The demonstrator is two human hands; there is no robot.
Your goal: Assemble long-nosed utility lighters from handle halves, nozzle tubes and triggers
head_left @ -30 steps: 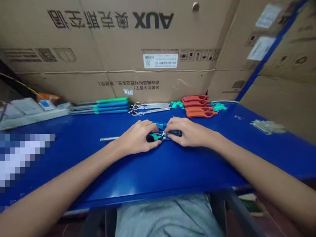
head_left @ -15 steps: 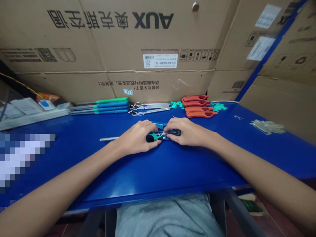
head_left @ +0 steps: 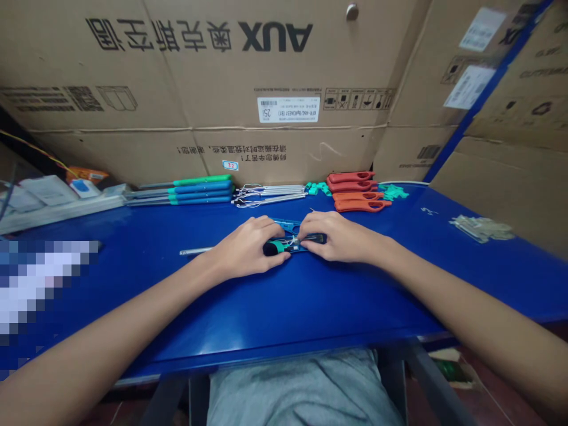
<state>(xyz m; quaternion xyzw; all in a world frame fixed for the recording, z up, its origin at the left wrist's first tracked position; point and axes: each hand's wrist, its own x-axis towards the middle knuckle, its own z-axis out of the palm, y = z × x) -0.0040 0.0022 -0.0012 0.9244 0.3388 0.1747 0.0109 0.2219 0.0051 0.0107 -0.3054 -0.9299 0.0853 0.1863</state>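
Teal plastic handle [head_left: 276,247] looks light and stiff, hold its body; left hand [head_left: 244,248] pinches it, right hand [head_left: 338,238] pinches dark bar [head_left: 316,238].

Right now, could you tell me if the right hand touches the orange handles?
No, the right hand rests on a dark handle, apart from the orange handles.

We look over a blue worktop [head_left: 355,307]: along its far edge, left to right, lie blue-and-green handled rods [head_left: 202,190], wire-looped metal rods [head_left: 268,195], red-orange handles [head_left: 357,192] and teal clips [head_left: 393,191]; a steel shaft [head_left: 195,251] lies mid-worktop, a pale bundle of small parts [head_left: 481,228] at right
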